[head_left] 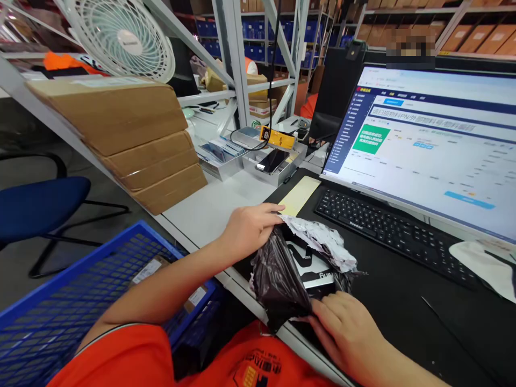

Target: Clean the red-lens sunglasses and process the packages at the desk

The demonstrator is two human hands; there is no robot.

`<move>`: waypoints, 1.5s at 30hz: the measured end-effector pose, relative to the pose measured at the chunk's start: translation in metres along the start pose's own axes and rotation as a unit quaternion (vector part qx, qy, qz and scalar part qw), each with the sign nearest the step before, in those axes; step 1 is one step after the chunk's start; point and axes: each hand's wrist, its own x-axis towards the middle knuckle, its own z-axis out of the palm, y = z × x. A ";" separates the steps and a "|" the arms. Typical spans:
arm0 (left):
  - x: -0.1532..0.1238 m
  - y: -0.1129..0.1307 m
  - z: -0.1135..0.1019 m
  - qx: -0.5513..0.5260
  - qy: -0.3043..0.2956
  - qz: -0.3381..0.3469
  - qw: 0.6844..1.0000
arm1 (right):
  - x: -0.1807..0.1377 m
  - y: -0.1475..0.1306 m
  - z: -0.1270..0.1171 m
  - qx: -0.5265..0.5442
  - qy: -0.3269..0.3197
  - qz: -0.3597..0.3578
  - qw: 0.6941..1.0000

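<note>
A black plastic mailer bag (pixel 280 274) with a torn-open mouth lies at the desk's front edge. Its pale inner side (pixel 322 239) is folded back along the far rim. Inside shows a black and white box (pixel 312 263) with printed lettering, partly covered by the plastic. My left hand (pixel 253 228) pinches the bag's upper left edge, fingers closed on the plastic. At the near right edge of the opening, my right hand (pixel 344 322) grips the bag with curled fingers.
A keyboard (pixel 374 231) and monitor (pixel 427 140) stand behind the bag. Stacked cardboard boxes (pixel 141 140) and a fan (pixel 129 40) are at left. A blue crate (pixel 80 290) sits below, beside the desk. A phone (pixel 273 160) rests on a tray; a yellow paper (pixel 300 194) lies nearby.
</note>
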 end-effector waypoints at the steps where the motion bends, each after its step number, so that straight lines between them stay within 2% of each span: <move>1: -0.001 0.008 -0.006 0.029 -0.003 0.025 0.999 | 0.006 -0.002 -0.009 0.032 -0.041 0.016 0.999; 3: -0.004 0.027 -0.018 0.069 0.003 0.089 0.994 | 0.023 -0.003 -0.028 0.092 -0.123 0.036 0.987; 5: -0.006 0.046 -0.028 0.083 -0.004 0.179 0.980 | 0.041 0.003 -0.039 0.119 -0.173 0.026 0.977; 7: -0.009 0.060 -0.032 0.077 -0.063 0.277 0.956 | 0.057 0.014 -0.038 0.099 -0.186 0.000 0.978; 8: -0.011 0.063 -0.032 0.078 -0.104 0.301 0.945 | 0.064 0.022 -0.035 0.073 -0.183 -0.009 0.980; 10: -0.017 0.061 -0.029 0.093 -0.168 0.292 0.937 | 0.074 0.035 -0.025 0.020 -0.178 -0.017 0.984; 12: -0.024 0.052 -0.024 0.114 -0.182 0.272 0.938 | 0.085 0.044 -0.018 0.001 -0.196 -0.014 0.981; 15: -0.040 0.038 -0.018 0.109 -0.133 0.312 0.935 | 0.103 0.044 -0.013 0.036 -0.271 -0.010 0.962; 19: -0.059 0.028 -0.006 0.080 0.006 0.349 0.934 | 0.130 0.030 -0.001 0.003 -0.313 -0.059 0.948; 22: -0.066 0.025 0.004 0.066 0.090 0.345 0.932 | 0.145 0.024 0.007 -0.035 -0.335 -0.092 0.937; 24: -0.067 0.022 0.004 0.072 0.105 0.331 0.935 | 0.148 0.027 0.006 -0.048 -0.360 -0.089 0.927; 27: -0.067 0.014 -0.002 0.101 0.072 0.311 0.942 | 0.137 0.038 -0.003 -0.042 -0.388 -0.045 0.920; 33: -0.074 -0.004 -0.007 0.092 0.001 0.330 0.940 | 0.095 0.051 -0.009 0.050 -0.394 0.073 0.915; 36: -0.082 -0.003 -0.004 0.073 -0.018 0.312 0.947 | 0.084 0.053 -0.005 0.027 -0.429 0.154 0.890; 38: -0.090 0.004 -0.003 0.071 -0.022 0.286 0.955 | 0.084 0.055 -0.005 0.008 -0.452 0.181 0.873; 41: -0.107 0.021 -0.001 0.087 -0.012 0.194 0.977 | 0.089 0.055 -0.007 0.015 -0.455 0.173 0.873; 43: -0.117 0.034 0.001 0.098 0.031 0.131 0.986 | 0.094 0.051 -0.007 0.038 -0.420 0.128 0.897; 45: -0.123 0.044 0.003 0.107 0.076 0.102 0.986 | 0.100 0.042 -0.005 0.046 -0.383 0.068 0.920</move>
